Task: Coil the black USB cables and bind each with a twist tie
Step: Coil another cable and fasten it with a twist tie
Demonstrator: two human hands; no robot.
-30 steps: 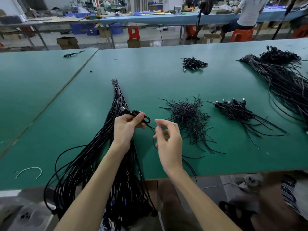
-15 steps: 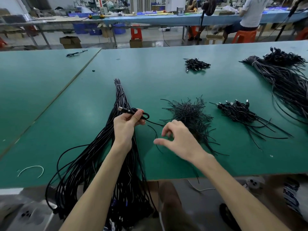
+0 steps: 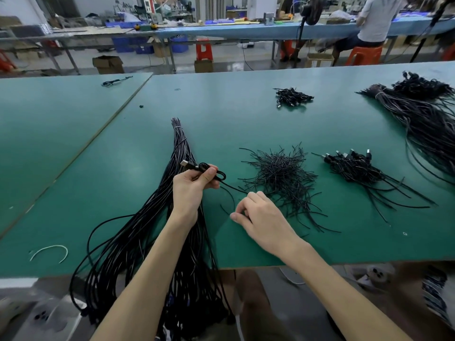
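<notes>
Gripping a small coiled cable (image 3: 202, 166) between thumb and curled fingers, the left hand (image 3: 190, 190) holds it over the long bundle (image 3: 179, 148) on the green table (image 3: 221, 114), with the USB plug pointing up and left. The right hand (image 3: 263, 217) is low over the table, just beside the pile of ties (image 3: 280, 173), thumb and forefinger pinched on one thin tie (image 3: 225, 209). A heap of plugged cables (image 3: 354, 168) lies further right.
</notes>
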